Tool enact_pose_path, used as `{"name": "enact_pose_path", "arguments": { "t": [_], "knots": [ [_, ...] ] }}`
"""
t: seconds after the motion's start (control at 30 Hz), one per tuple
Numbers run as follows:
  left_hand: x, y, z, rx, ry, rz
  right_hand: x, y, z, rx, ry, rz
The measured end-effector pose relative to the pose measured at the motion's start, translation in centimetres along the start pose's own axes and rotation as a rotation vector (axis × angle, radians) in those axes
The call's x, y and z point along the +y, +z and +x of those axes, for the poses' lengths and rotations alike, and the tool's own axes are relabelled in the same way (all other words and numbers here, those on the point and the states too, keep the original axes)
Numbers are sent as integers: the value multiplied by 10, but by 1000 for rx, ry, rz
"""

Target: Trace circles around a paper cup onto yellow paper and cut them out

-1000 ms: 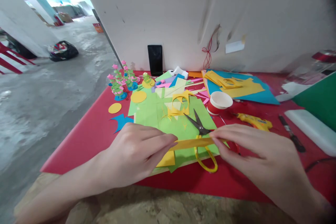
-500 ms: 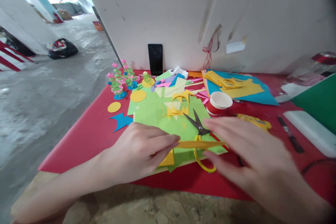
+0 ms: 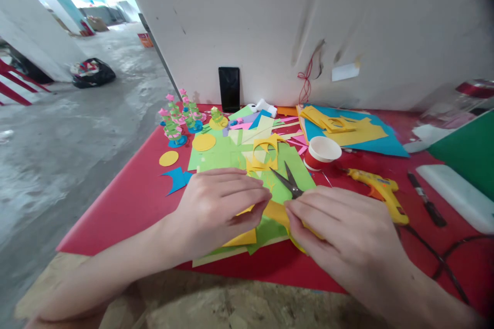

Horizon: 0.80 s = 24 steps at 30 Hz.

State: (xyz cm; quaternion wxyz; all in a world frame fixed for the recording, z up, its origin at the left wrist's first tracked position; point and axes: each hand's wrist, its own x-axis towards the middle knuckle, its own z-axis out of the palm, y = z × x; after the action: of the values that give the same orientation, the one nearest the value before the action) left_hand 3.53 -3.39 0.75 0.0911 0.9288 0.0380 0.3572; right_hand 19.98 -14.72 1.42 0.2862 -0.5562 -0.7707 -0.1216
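Observation:
A piece of yellow paper (image 3: 277, 212) spans the gap between my two hands, its ends hidden in the fingers. My left hand (image 3: 219, 211) pinches its left end. My right hand (image 3: 343, 226) has closed fingers on its right end. Beneath them lie scissors (image 3: 290, 185), blades apart and yellow handle partly covered by my right hand, on green paper sheets (image 3: 222, 162). A yellow sheet with a round cut-out (image 3: 250, 163) rests beyond the blades. More yellow paper (image 3: 247, 237) lies under my left hand.
Yellow paper discs (image 3: 169, 158), blue scraps (image 3: 176, 180) and small paper trees (image 3: 173, 126) stand left. A red-white paper cup (image 3: 323, 151), yellow glue gun (image 3: 380, 190) with cable, and black marker (image 3: 426, 199) are right. A phone (image 3: 229, 88) leans on the wall.
My right hand has moved from spread fingers around the yellow paper to a closed grip on it, closer to my left hand. The glue gun now shows more fully.

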Motion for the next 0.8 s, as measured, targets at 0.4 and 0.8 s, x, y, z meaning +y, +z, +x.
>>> {"name": "enact_pose_path", "arguments": {
  "t": [0.4,0.8],
  "knots": [
    [6,9,2,-68,27,-29,0,0,-2,-25,-31,-20],
    [-5,2,-3,-30,-78,82,3,0,-6,-65,-38,-66]
  ]
}}
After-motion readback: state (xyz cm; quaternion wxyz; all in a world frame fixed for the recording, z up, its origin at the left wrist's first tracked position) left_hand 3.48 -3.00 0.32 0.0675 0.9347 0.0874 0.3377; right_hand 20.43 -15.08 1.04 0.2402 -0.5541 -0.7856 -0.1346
